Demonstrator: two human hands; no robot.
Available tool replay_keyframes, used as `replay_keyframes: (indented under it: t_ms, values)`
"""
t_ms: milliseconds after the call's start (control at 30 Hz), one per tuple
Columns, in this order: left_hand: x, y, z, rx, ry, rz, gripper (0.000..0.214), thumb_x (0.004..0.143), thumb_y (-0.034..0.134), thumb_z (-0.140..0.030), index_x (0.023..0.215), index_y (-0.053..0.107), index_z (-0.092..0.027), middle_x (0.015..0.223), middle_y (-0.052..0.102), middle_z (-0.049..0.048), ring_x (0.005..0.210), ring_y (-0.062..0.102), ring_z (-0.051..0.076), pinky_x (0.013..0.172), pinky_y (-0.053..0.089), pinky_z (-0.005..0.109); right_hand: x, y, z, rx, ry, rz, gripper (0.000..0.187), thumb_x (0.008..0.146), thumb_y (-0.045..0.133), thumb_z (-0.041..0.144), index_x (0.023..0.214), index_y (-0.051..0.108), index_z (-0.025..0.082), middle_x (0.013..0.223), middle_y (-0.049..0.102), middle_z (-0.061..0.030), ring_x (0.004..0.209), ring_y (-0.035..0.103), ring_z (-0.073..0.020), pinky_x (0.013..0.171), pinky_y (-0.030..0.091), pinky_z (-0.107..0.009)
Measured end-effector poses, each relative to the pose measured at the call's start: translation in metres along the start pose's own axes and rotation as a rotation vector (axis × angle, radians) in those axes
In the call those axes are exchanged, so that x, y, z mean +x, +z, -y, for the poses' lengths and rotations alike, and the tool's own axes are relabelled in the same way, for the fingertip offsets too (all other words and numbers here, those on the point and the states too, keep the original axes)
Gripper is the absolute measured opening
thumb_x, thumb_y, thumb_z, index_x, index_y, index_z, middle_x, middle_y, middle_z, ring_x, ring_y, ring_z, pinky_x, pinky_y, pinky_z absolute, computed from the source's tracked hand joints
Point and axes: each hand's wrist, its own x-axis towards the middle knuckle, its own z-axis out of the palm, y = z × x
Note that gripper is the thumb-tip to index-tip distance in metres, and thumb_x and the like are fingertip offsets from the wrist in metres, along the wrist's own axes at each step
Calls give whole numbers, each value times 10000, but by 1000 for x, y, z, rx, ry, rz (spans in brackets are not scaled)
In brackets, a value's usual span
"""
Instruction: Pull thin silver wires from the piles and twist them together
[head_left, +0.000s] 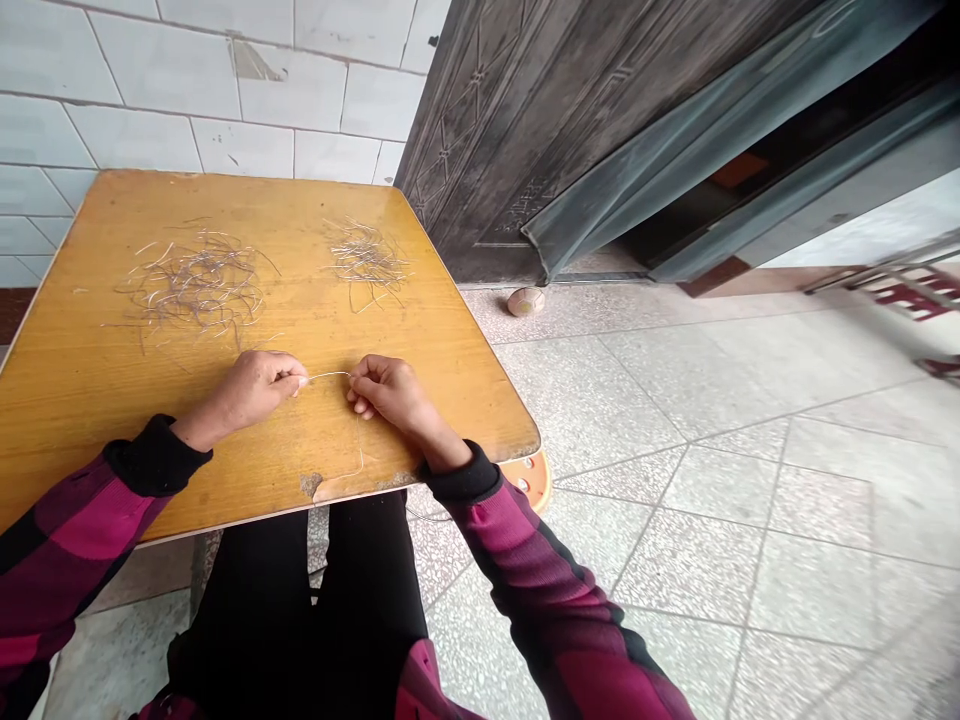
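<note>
A thin, pale wire [328, 374] spans the short gap between my two hands, just above the front part of the table. My left hand [262, 388] pinches one end between thumb and forefinger. My right hand [391, 393] grips the other side, its fingers curled in. Beyond my left hand lies a loose, tangled pile of bent wires [202, 285]. A smaller pile of straighter wires [367, 258] rests further back, beyond my right hand. Whether the wire is twisted or plain is too fine to tell.
The yellow wooden table [300, 215] stands against a white tiled wall [142, 60], its front edge chipped. An orange stool [534, 478] shows under the right edge. To the right are a dark carved door [517, 120], a grey-green curtain [660, 140] and a ball [525, 301] on the tiled floor.
</note>
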Motion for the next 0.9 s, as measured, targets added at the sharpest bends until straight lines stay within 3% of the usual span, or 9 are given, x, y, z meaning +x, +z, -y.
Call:
replay_keyframes:
  t_ms: [200,533,700,800,900]
  values:
    - [1,2,1,20,14,-30,214,817,532,-247,656,645,-162,614,655,-1,565,565,116,555,396,234,0,-1,0,-96,-106,9,229,805,579,382,737,573,163,609,603,15,471,558,-71,445,464,-189]
    - [-3,10,-10,104,64,-81,210,803,506,-171,628,621,-180,610,655,-2,549,548,116,543,389,238,-6,7,5,-273,-111,-125,198,820,521,247,630,515,191,490,584,33,381,509,-72,400,393,-178]
    - [-4,11,-11,59,10,-43,217,811,512,-195,618,608,-177,586,644,-10,540,550,110,531,392,228,-4,7,2,-344,-143,-148,212,822,525,219,612,514,192,513,591,28,431,513,-77,488,410,-206]
    - [-3,5,-7,18,-51,-63,178,831,536,-252,712,639,-168,648,673,1,584,587,120,557,431,228,-3,3,1,-385,-179,-154,209,828,540,236,625,528,191,524,582,28,471,508,-85,516,394,-213]
    - [-2,-2,-3,2,-75,-160,184,845,566,-311,888,661,-159,821,726,45,699,647,150,636,492,256,-2,1,0,-423,-196,-176,189,833,548,254,656,556,188,533,572,28,507,494,-94,536,378,-221]
